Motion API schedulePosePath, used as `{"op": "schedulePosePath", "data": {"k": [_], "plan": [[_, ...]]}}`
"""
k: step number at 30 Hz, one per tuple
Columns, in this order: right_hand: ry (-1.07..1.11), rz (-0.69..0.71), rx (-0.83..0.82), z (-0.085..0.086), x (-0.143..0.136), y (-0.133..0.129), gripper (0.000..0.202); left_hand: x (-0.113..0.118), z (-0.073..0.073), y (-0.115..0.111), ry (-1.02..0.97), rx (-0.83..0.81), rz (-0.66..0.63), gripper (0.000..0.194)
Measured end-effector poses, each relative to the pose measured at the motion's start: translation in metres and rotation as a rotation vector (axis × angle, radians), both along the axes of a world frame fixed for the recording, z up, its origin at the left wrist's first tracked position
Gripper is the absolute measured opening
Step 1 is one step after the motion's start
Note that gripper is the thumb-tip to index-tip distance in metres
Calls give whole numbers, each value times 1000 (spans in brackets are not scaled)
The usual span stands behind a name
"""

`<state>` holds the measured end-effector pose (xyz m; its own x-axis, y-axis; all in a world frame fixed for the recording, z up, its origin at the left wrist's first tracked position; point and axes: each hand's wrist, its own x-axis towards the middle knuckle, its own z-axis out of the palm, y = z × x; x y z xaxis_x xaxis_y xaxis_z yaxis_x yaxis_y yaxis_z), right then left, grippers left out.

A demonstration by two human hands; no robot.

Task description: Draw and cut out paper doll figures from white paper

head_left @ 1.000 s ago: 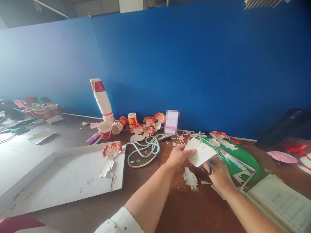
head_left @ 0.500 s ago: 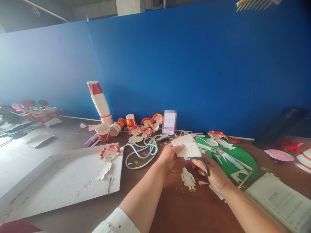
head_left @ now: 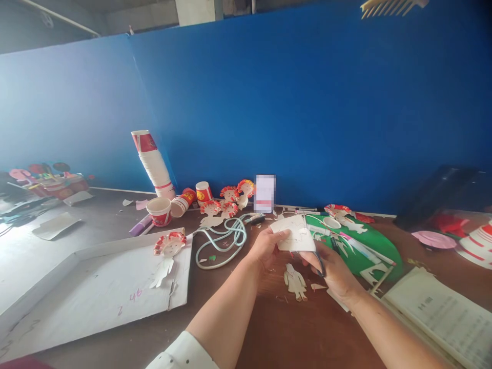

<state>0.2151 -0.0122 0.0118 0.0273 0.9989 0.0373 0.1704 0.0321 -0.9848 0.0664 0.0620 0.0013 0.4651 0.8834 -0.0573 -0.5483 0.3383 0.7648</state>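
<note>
Between thumb and fingers, my left hand point(head_left: 266, 247) grips a white piece of paper point(head_left: 295, 237) with faint drawn lines on it. My right hand point(head_left: 332, 269) is closed on dark-handled scissors point(head_left: 320, 264) at the paper's lower right corner; the blades are mostly hidden behind the paper. Below both hands, a cut-out paper figure point(head_left: 295, 283) lies on the brown table. Small paper scraps point(head_left: 317, 287) are beside it. To the right is a green round mat point(head_left: 384, 248) bearing markers and cut paper.
A white cardboard tray point(head_left: 96, 297) with a paper doll point(head_left: 169, 243) stands at the left. Behind it are a leaning stack of paper cups point(head_left: 156, 169) and a coiled pale cable point(head_left: 221, 264). An open book point(head_left: 442, 312) lies at the right. A blue partition point(head_left: 269, 102) closes the back.
The whole view has shifted slightly, so things sit a little further left. The scissor handles look closer together, and the paper stays in my left hand.
</note>
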Motion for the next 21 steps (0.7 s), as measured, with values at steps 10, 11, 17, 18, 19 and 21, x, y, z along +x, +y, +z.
{"op": "schedulePosePath", "data": {"k": [10, 11, 17, 18, 19, 21], "plan": [[-10, -18, 45, -1, 1, 1, 23, 2, -5, 2, -2, 22, -2, 36], [-13, -20, 47, 0, 1, 1, 23, 2, -5, 2, -1, 23, -1, 37], [-45, -17, 50, 1, 0, 0, 25, 2, -5, 2, 17, 21, 9, 37], [-48, -19, 54, 2, 0, 0, 25, 2, -5, 2, 16, 25, 9, 37], [-52, -23, 59, 2, 0, 0, 25, 2, -5, 2, 17, 27, 11, 38], [-62, -30, 64, 3, -1, 0, 26, 2, -5, 2, 25, 33, 15, 38]]}}
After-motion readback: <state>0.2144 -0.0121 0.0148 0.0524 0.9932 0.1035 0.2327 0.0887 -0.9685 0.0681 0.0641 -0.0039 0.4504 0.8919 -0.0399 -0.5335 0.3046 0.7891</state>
